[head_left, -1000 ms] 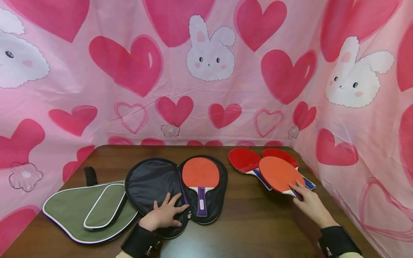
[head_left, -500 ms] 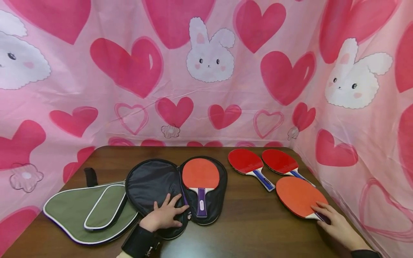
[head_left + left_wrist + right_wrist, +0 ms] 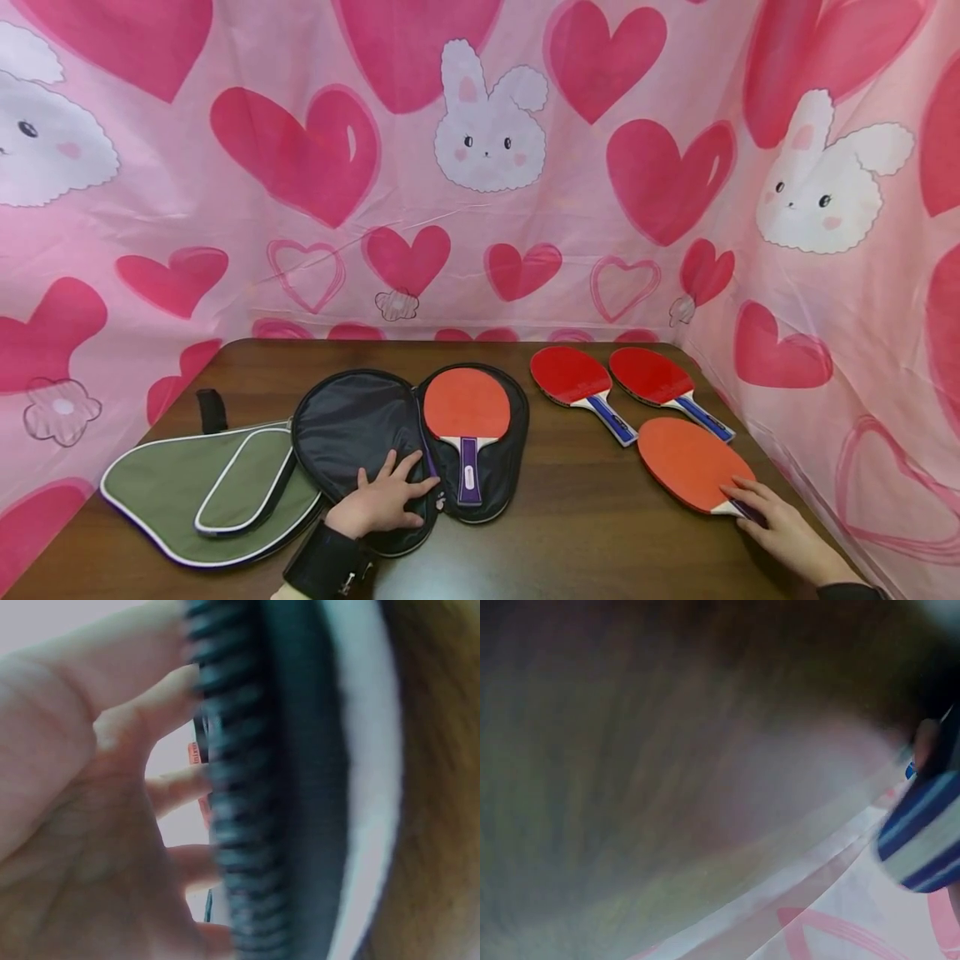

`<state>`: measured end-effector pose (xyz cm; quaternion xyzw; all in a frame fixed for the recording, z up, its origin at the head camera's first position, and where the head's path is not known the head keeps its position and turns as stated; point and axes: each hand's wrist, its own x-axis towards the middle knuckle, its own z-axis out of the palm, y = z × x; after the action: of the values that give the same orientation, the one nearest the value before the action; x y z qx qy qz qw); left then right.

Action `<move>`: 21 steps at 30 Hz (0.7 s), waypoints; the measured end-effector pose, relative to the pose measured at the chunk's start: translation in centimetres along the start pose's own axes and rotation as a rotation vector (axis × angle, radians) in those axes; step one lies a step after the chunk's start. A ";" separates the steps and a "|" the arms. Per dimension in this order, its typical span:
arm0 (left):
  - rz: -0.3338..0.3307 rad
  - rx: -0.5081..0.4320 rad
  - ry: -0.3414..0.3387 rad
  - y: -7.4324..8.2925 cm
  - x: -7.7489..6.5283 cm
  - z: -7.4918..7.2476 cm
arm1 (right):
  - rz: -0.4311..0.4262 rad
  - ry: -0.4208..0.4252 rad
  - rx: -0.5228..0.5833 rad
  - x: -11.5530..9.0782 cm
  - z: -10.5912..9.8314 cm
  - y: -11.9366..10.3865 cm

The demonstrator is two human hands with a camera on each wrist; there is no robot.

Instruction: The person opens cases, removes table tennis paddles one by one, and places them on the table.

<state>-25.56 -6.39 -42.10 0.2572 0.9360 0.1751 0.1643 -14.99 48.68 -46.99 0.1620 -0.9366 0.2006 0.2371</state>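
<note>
My left hand [image 3: 386,500] rests with spread fingers on the black inner flap of an unzipped paddle case [image 3: 352,421]. The case's zipper edge [image 3: 240,780] fills the middle of the left wrist view. In the case's other half lies a table tennis paddle [image 3: 467,408] with orange rubber and a purple handle. At the right, my right hand [image 3: 783,533] holds a second orange table tennis paddle [image 3: 690,462] by its handle, orange face up, at or just above the table. Its striped handle end [image 3: 922,832] shows in the right wrist view.
Two red paddles with blue handles, one [image 3: 572,375] and another [image 3: 652,375], lie at the back right of the brown table [image 3: 570,517]. A green paddle case [image 3: 165,492] lies at the left, partly under the black flap. Pink curtains [image 3: 480,225] surround the table.
My right hand has brought the orange paddle from over the red paddles toward the front right and lower, then slightly left. The left hand has stayed in place.
</note>
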 end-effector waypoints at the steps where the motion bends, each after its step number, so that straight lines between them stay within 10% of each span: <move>1: 0.000 -0.003 -0.001 0.0 0.0 0.0 | 0.001 -0.005 -0.029 0.1 0.0 0.0; 21: 0.028 0.043 -0.048 -0.3 -0.2 -0.1 | 0.065 -0.160 -0.204 2.0 -1.0 -0.2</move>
<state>-25.56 -6.77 -42.09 0.2780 0.9316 0.1511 0.1787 -16.23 48.50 -45.08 0.1219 -0.9729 0.0983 0.1701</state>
